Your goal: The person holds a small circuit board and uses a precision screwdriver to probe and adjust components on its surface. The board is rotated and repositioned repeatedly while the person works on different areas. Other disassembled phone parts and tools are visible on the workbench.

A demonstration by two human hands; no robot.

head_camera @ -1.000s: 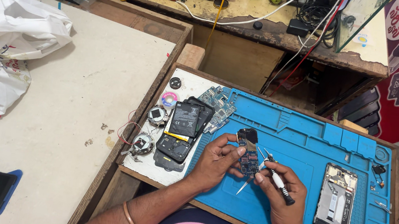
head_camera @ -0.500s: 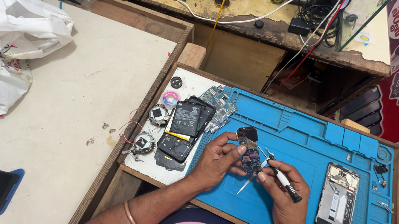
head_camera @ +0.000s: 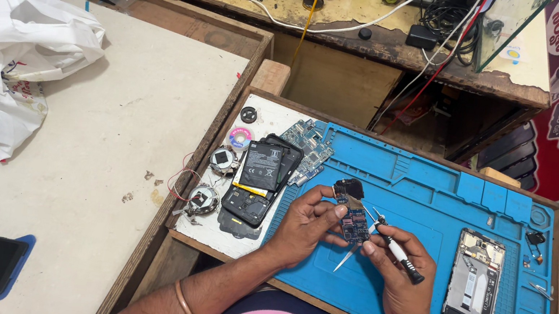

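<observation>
Cluttered repair shop, and down on the wooden bench (head_camera: 210,238) a blue work mat (head_camera: 426,199) takes up the right side, its moulded pockets along the top edge apparently there to keep small parts from rolling off. Left hand (head_camera: 304,225) is closed around a small dark circuit board (head_camera: 351,214), fingers pinching its edges and holding it tilted up off the mat, likely so the face is open to the tool. Right hand (head_camera: 399,283) grips a slim black-and-white screwdriver (head_camera: 394,246) like a pen, tip right at the board's right edge. A pair of tweezers (head_camera: 345,259) lies on the mat just below the board, within easy reach. Off to the right, an opened phone frame (head_camera: 473,283) rests flat on the mat, insides up. Just left of the left hand, a black battery (head_camera: 262,165) sits atop a stack of phone parts, with a bluish board (head_camera: 307,143) beside it. Far left, a white plastic bag (head_camera: 9,61) slumps on the pale side table (head_camera: 116,127).
</observation>
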